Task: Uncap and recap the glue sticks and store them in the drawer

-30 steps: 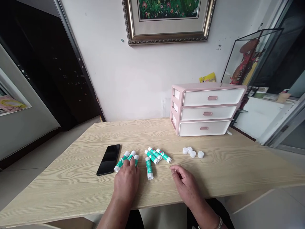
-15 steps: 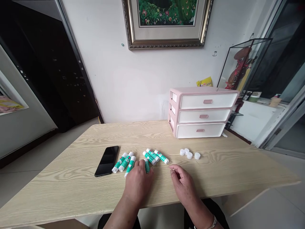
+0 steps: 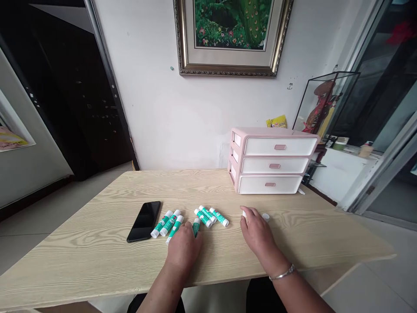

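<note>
My left hand (image 3: pixel 184 245) is closed around a green-and-white glue stick (image 3: pixel 196 226), whose upper end shows past the fingers. Close to its knuckles lies another glue stick (image 3: pixel 176 228), with two more beside it toward the phone. A loose group of glue sticks (image 3: pixel 219 216) lies between my hands. My right hand (image 3: pixel 259 232) is over the small white caps, its thumb and index finger around one white cap (image 3: pixel 244 214). Another white cap (image 3: pixel 266 217) shows just past its fingers; the other caps are hidden under the hand.
A black phone (image 3: pixel 143 221) lies left of the glue sticks on the wooden table (image 3: pixel 107 256). At the back right stands a pink-and-white drawer unit (image 3: pixel 274 165), with a yellow packet (image 3: pixel 276 121) on or behind it. A framed picture (image 3: pixel 230 69) hangs on the wall.
My right hand has moved right and forward, from near the glue sticks onto the white caps. My left hand stays on its glue stick. The view has tilted up slightly.
</note>
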Tool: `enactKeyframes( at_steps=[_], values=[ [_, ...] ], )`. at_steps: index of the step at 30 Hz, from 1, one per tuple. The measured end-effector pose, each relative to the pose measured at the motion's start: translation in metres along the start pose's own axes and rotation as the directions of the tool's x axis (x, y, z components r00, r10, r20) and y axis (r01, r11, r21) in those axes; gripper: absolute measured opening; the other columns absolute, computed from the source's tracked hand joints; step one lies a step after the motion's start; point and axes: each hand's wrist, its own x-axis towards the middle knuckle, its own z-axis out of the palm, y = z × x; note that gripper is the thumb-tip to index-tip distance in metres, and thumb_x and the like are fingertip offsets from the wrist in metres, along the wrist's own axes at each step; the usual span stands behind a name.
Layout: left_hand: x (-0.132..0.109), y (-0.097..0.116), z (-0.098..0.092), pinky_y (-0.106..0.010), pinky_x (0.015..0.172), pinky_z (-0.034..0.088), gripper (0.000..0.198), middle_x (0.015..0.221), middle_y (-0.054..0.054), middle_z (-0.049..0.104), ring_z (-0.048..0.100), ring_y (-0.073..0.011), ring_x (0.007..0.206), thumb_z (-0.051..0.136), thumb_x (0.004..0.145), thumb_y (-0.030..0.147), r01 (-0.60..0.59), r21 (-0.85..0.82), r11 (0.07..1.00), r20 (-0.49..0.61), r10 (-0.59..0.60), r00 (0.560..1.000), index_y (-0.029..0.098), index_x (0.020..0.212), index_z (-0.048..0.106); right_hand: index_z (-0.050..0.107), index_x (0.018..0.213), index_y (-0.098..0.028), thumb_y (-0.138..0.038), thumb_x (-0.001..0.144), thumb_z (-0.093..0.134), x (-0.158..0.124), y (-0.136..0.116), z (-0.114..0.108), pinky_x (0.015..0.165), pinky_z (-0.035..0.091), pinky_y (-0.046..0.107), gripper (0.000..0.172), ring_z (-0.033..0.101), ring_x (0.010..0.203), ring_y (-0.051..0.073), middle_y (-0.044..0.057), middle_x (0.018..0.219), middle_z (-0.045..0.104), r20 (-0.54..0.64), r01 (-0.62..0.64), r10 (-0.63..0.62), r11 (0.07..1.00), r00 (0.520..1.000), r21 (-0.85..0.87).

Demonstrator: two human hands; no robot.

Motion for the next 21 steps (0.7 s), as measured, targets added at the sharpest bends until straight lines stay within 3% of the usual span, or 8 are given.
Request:
enactKeyframes(
  at_steps=[4,8,10,13,15,17,19,21],
  values=[
    [-0.005,-0.007,0.001,-0.037,0.077,0.047,0.019,0.106,-0.020,0.074,0.071,-0.0329,0.100,0.050,0.097,0.030,-0.016,-0.093,0.996,-0.031,0.013,0.999,0.016,0.104,0.060,0.063,0.134,-0.013,-0.012,0.099,0.046,0.013,0.015,0.007,0.091,0.051,0.031,0.038,0.068,0.111,0.024,0.015,0.129,0.066,0.130,0.022,-0.004,0.991,0.992,-0.134],
    [-0.009,-0.018,0.001,-0.033,0.081,0.048,0.023,0.106,-0.012,0.074,0.070,-0.0267,0.100,0.044,0.099,0.037,-0.102,-0.238,0.966,-0.059,0.091,0.994,0.021,0.109,0.058,0.066,0.129,-0.015,-0.008,0.098,0.046,0.017,0.020,0.012,0.085,0.050,0.029,0.038,0.070,0.104,0.022,0.014,0.126,0.067,0.192,0.028,0.007,0.984,0.981,-0.178],
    [-0.011,-0.022,0.000,-0.032,0.077,0.049,0.026,0.093,-0.006,0.073,0.069,-0.0235,0.087,0.040,0.100,0.041,-0.131,-0.339,0.932,-0.050,0.121,0.991,0.023,0.104,0.057,0.067,0.129,-0.015,-0.008,0.098,0.045,0.018,0.019,0.013,0.082,0.049,0.029,0.038,0.071,0.101,0.022,0.014,0.124,0.068,0.199,0.029,0.005,0.986,0.980,-0.166],
    [-0.014,-0.024,-0.003,-0.030,0.062,0.047,0.025,0.069,0.001,0.064,0.058,-0.0189,0.061,0.041,0.097,0.044,-0.058,-0.654,0.754,0.066,0.133,0.989,0.023,0.094,0.055,0.069,0.126,-0.016,-0.008,0.098,0.046,0.017,0.017,0.013,0.082,0.049,0.030,0.037,0.070,0.098,0.023,0.014,0.120,0.069,0.208,0.025,0.003,0.991,0.978,-0.133],
    [-0.014,-0.025,-0.003,-0.028,0.056,0.045,0.020,0.066,0.002,0.062,0.053,-0.0165,0.056,0.045,0.094,0.041,0.034,-0.836,0.548,0.143,0.158,0.977,0.024,0.090,0.053,0.069,0.125,-0.016,-0.010,0.098,0.046,0.017,0.016,0.012,0.084,0.050,0.031,0.036,0.070,0.098,0.023,0.014,0.118,0.070,0.211,0.030,-0.004,0.992,0.977,-0.120],
    [-0.013,-0.025,-0.001,-0.026,0.052,0.044,0.015,0.070,0.001,0.064,0.054,-0.0156,0.058,0.048,0.090,0.037,0.077,-0.912,0.402,0.164,0.187,0.969,0.023,0.087,0.054,0.068,0.127,-0.014,-0.013,0.099,0.046,0.017,0.014,0.011,0.087,0.051,0.033,0.036,0.070,0.100,0.024,0.015,0.119,0.070,0.172,-0.006,0.015,0.998,0.985,-0.056],
    [-0.010,-0.025,0.002,-0.024,0.049,0.041,0.011,0.074,-0.001,0.065,0.055,-0.0153,0.062,0.051,0.086,0.033,0.100,-0.944,0.315,0.171,0.208,0.963,0.022,0.087,0.055,0.067,0.128,-0.012,-0.019,0.099,0.048,0.017,0.005,0.007,0.088,0.052,0.035,0.035,0.069,0.097,0.024,0.016,0.120,0.070,0.084,-0.060,0.050,0.991,0.995,0.120],
    [-0.007,-0.023,0.005,-0.022,0.046,0.038,0.012,0.075,-0.001,0.064,0.055,-0.0147,0.063,0.052,0.081,0.028,0.129,-0.957,0.260,0.189,0.221,0.957,0.021,0.090,0.056,0.068,0.126,-0.014,-0.029,0.099,0.052,0.016,-0.013,0.000,0.083,0.054,0.036,0.035,0.069,0.089,0.023,0.014,0.114,0.072,-0.004,-0.084,0.093,0.920,0.996,0.383]
  ],
)
